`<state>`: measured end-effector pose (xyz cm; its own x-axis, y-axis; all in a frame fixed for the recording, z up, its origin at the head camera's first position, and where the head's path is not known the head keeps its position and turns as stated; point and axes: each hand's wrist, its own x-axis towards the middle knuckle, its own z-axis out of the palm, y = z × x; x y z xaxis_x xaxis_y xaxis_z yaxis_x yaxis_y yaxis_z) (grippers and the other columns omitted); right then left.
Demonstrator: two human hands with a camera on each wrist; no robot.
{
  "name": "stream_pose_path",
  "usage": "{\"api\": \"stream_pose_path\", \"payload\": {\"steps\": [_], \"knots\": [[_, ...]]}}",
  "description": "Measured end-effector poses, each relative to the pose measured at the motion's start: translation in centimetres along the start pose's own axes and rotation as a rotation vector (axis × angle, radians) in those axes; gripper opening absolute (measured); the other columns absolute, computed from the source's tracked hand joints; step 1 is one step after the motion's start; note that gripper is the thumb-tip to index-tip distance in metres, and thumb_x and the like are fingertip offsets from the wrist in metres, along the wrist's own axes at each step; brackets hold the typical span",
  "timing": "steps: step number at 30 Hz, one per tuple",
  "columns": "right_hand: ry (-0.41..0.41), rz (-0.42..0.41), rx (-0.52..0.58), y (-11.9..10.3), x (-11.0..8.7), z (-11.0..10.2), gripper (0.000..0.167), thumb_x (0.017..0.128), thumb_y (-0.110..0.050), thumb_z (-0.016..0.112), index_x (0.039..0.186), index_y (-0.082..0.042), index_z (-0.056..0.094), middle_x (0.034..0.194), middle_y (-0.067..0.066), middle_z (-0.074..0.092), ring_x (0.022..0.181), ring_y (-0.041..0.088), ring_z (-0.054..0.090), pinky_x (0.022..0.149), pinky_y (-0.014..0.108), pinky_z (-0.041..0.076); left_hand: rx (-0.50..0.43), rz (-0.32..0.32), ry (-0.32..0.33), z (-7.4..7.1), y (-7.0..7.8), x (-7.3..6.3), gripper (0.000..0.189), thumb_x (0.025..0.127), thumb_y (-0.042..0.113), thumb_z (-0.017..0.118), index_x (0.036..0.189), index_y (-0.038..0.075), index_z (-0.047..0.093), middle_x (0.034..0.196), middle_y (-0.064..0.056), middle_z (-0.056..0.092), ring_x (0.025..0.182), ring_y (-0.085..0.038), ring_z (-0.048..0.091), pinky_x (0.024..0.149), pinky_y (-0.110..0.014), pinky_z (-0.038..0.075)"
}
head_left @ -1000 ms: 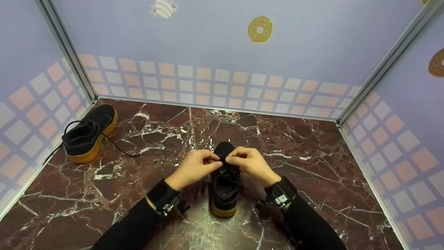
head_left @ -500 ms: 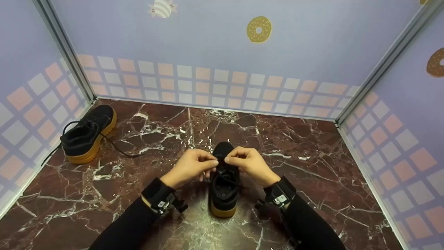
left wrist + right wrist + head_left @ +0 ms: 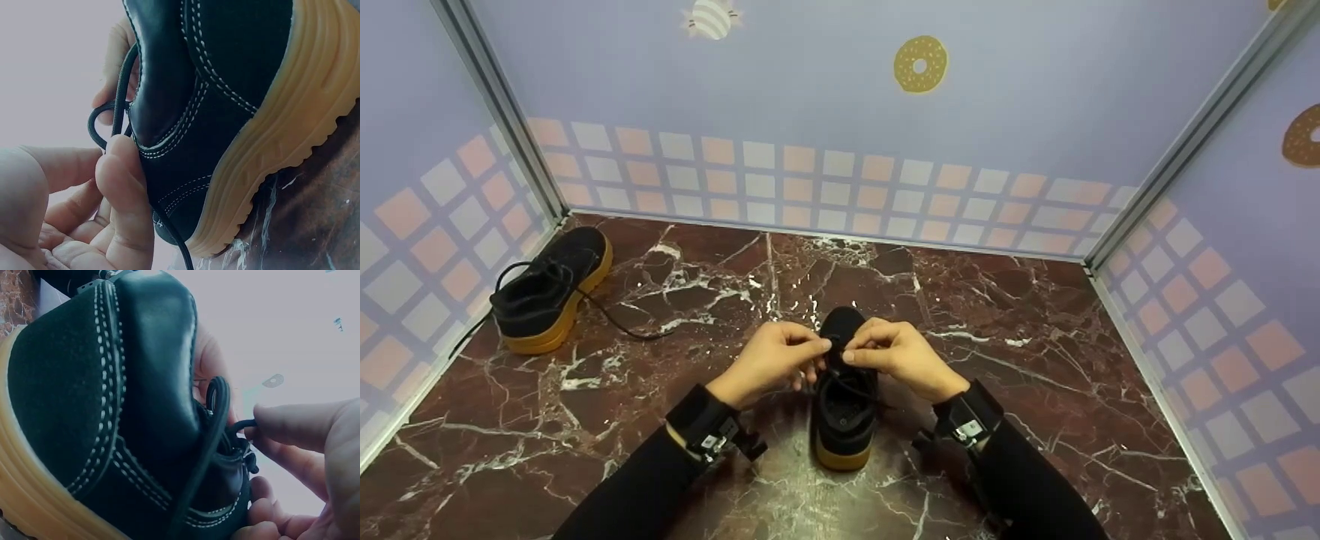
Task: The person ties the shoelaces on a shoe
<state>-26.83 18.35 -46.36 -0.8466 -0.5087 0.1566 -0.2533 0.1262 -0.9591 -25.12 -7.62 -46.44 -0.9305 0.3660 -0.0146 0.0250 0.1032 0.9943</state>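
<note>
A black shoe [image 3: 844,441] with white stitching and a tan ridged sole stands upright on the floor, toe pointing away from me. My left hand [image 3: 772,356] is at its left side; in the left wrist view, its thumb and finger pinch the black shoelace [image 3: 120,84] near a small loop. From the right, my right hand [image 3: 904,356] reaches over the front of the shoe. In the right wrist view, the thumb and finger of that hand pinch another stretch of shoelace [image 3: 244,423] by the eyelets. The fingers partly hide the lacing.
A second black shoe [image 3: 540,292] with a tan sole stands at the left wall, its long lace [image 3: 622,326] trailing on the floor. Dark red marbled floor [image 3: 1012,450] surrounds the shoes. Printed panels [image 3: 847,180] enclose the space at the back and both sides.
My left hand has drawn back slightly to the left, so the fingertips of both hands are farther apart. The right hand has shifted slightly over the laces. Both shoes stay in place.
</note>
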Motion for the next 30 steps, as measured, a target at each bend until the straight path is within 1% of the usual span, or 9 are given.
{"api": "stream_pose_path", "payload": {"steps": [5, 8, 10, 13, 20, 23, 27, 30], "knots": [[-0.016, 0.003, -0.053, -0.2, 0.0, 0.0, 0.012, 0.091, -0.016, 0.093, 0.100, -0.010, 0.089, 0.103, 0.004, 0.066, 0.104, 0.023, 0.059, 0.091, 0.035, 0.052, -0.027, -0.016, 0.013, 0.1, -0.2, 0.0, 0.029, 0.104, 0.026, 0.081, 0.104, -0.002, 0.082, 0.085, -0.014, 0.077, 0.059, -0.013, 0.066, 0.048, -0.023, 0.052], [-0.031, 0.003, -0.100, -0.2, -0.1, 0.0, 0.012, 0.090, -0.019, 0.095, 0.099, -0.014, 0.090, 0.104, 0.003, 0.064, 0.105, 0.024, 0.057, 0.095, 0.039, 0.049, -0.026, -0.029, 0.028, 0.1, -0.2, 0.0, 0.031, 0.103, 0.029, 0.084, 0.102, -0.001, 0.083, 0.085, -0.013, 0.077, 0.059, -0.012, 0.065, 0.048, -0.023, 0.051], [-0.044, 0.003, -0.120, -0.3, -0.1, -0.1, 0.012, 0.089, -0.020, 0.095, 0.099, -0.016, 0.090, 0.105, 0.003, 0.063, 0.106, 0.024, 0.056, 0.095, 0.039, 0.048, -0.023, -0.035, 0.035, 0.1, -0.2, 0.0, 0.030, 0.102, 0.030, 0.085, 0.101, 0.000, 0.083, 0.085, -0.012, 0.077, 0.059, -0.012, 0.065, 0.048, -0.023, 0.051], [-0.062, 0.008, -0.119, -0.3, -0.2, -0.2, 0.012, 0.089, -0.019, 0.096, 0.099, -0.017, 0.090, 0.107, 0.005, 0.062, 0.107, 0.026, 0.056, 0.095, 0.037, 0.048, -0.019, -0.042, 0.038, 0.2, -0.2, 0.0, 0.030, 0.100, 0.029, 0.087, 0.102, 0.000, 0.083, 0.084, -0.012, 0.077, 0.059, -0.012, 0.065, 0.048, -0.023, 0.051], [-0.096, 0.015, -0.097, -0.6, -0.2, -0.4, 0.012, 0.089, -0.017, 0.095, 0.100, -0.015, 0.090, 0.111, 0.009, 0.064, 0.111, 0.028, 0.058, 0.095, 0.035, 0.051, -0.021, -0.063, 0.046, 0.4, 0.1, -0.1, 0.026, 0.099, 0.026, 0.087, 0.103, 0.000, 0.083, 0.080, -0.010, 0.077, 0.057, -0.012, 0.064, 0.047, -0.023, 0.051], [-0.109, 0.010, -0.107, -0.7, -0.1, -0.6, 0.011, 0.090, -0.016, 0.095, 0.098, -0.013, 0.089, 0.114, 0.011, 0.067, 0.116, 0.028, 0.059, 0.098, 0.035, 0.051, -0.023, -0.076, 0.051, 0.5, 0.2, -0.1, 0.025, 0.099, 0.025, 0.088, 0.102, 0.001, 0.083, 0.081, -0.010, 0.077, 0.058, -0.013, 0.065, 0.048, -0.023, 0.051], [-0.135, 0.003, -0.152, -1.1, -0.3, -1.0, 0.010, 0.091, -0.018, 0.094, 0.092, -0.014, 0.085, 0.118, 0.011, 0.068, 0.121, 0.027, 0.059, 0.102, 0.039, 0.051, -0.019, -0.088, 0.055, 0.6, 0.3, -0.1, 0.025, 0.098, 0.026, 0.088, 0.102, 0.002, 0.083, 0.085, -0.011, 0.077, 0.062, -0.014, 0.068, 0.050, -0.024, 0.053], [-0.165, -0.004, -0.225, -1.5, -0.5, -1.2, 0.013, 0.091, -0.024, 0.095, 0.090, -0.019, 0.083, 0.122, 0.009, 0.067, 0.120, 0.026, 0.059, 0.100, 0.042, 0.051, -0.018, -0.092, 0.057, 0.6, 0.3, -0.1, 0.026, 0.098, 0.027, 0.088, 0.102, 0.002, 0.083, 0.086, -0.011, 0.078, 0.063, -0.014, 0.068, 0.050, -0.025, 0.054]]}}
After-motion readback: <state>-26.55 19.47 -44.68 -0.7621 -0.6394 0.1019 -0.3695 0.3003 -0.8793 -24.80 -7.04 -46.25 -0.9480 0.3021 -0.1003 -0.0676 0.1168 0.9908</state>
